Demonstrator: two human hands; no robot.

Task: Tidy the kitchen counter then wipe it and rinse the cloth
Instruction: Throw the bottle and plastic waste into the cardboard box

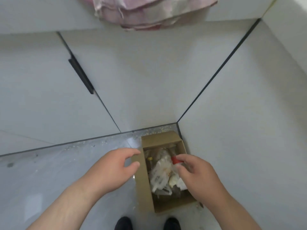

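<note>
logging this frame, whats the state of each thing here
box: open, on the floor, holding rubbish
red cap: pinched by the right hand over the box
left hand: open, by the box's left flap
cupboard door: shut
cloth: bunched on the counter edge

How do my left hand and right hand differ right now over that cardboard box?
The left hand holds nothing, fingers loosely curled beside the cardboard box; the right hand pinches a red-capped item above the box's contents. Both hover over the floor, bare-armed.
</note>
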